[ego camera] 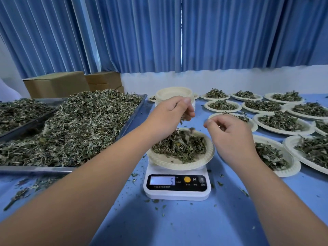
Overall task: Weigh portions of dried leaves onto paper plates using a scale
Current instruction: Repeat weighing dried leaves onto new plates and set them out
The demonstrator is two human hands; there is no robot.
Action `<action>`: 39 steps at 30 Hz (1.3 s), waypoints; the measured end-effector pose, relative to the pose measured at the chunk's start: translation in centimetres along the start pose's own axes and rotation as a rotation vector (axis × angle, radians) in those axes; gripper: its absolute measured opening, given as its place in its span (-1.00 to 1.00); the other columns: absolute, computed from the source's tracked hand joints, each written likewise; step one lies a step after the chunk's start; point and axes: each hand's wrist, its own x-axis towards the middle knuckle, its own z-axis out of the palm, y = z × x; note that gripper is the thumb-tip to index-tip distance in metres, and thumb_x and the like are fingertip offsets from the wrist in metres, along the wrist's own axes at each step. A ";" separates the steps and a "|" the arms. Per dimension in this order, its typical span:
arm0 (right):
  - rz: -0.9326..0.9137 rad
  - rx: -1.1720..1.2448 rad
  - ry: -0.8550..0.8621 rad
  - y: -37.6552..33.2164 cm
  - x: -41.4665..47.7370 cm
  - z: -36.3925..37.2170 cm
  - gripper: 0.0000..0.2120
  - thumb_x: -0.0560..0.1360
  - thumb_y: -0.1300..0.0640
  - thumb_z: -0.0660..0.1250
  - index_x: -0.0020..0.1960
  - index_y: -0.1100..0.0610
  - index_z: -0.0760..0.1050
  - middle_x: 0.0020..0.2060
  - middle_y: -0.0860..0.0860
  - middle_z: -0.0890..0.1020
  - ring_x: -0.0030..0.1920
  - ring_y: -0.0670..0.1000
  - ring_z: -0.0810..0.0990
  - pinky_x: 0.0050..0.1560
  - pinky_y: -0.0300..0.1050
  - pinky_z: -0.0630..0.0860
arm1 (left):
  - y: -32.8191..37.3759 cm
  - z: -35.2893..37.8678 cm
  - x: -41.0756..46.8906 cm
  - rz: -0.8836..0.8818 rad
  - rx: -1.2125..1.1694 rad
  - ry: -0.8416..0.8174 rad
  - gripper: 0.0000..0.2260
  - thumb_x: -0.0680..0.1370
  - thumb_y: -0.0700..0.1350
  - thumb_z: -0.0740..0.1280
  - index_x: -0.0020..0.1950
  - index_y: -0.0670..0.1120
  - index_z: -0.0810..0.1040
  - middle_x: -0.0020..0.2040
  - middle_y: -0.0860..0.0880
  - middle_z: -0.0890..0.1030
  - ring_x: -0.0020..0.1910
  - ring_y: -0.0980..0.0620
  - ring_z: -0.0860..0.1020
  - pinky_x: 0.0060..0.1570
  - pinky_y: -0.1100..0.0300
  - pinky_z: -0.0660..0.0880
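The big tray of dried leaves sits at the left, close by, so a new pinch is a short reach. The left hand hangs over the paper plate. Its grip pinches a few leaves, and some dangle from the fingertips, likely to be dropped in bit by bit. The plate sits on the scale, which reads 5 — its rim sticks out past the scale's sides, so a bump could tip it. The right hand waits just beside the plate with its fingers curled; I cannot tell if its grip holds anything. Filled plates crowd the right of the counter — the open room is at the front.
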 end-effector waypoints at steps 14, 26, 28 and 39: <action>0.019 0.015 -0.034 -0.3 -0.1 -0.2 -0.80 0.51 0.12 0.29 -0.24 0.12 0.61 -0.37 -0.11 0.55 -0.31 -0.16 0.45 -0.23 -0.21 0.34 | -0.7 -1.7 -1.8 0.019 -0.116 0.251 -0.70 0.69 -0.10 0.09 -0.12 -0.10 0.56 -0.21 0.00 0.62 -0.20 0.15 0.57 -0.15 0.31 0.46; 0.081 -0.047 -0.003 -0.3 -0.2 -0.3 -0.78 0.50 0.13 0.28 -0.28 0.13 0.60 -0.44 -0.08 0.53 -0.40 -0.11 0.42 -0.33 -0.18 0.32 | -7.1 -9.1 -6.2 -0.263 0.486 0.524 -0.58 0.65 0.14 0.07 -0.20 -0.12 0.48 -0.36 -0.03 0.46 -0.37 0.03 0.39 -0.38 0.14 0.24; 0.150 -0.101 0.004 0.0 -0.2 -0.5 -0.79 0.49 0.15 0.26 -0.27 0.15 0.59 -0.48 -0.03 0.52 -0.47 -0.07 0.37 -0.41 -0.19 0.28 | -8.0 -10.4 -6.7 -0.391 0.591 0.499 -0.60 0.63 0.18 0.10 -0.09 -0.12 0.48 -0.28 -0.03 0.48 -0.32 0.07 0.40 -0.39 0.15 0.24; 0.249 -0.150 -0.059 -0.6 -0.6 -0.9 -0.83 0.49 0.17 0.25 -0.22 0.07 0.58 -0.37 -0.06 0.59 -0.34 -0.04 0.49 -0.34 -0.20 0.35 | -7.0 -8.7 -6.8 -0.283 0.631 0.445 -0.81 0.58 -0.04 0.25 0.13 -0.02 0.58 0.18 -0.08 0.48 0.00 -0.01 0.49 0.08 0.12 0.41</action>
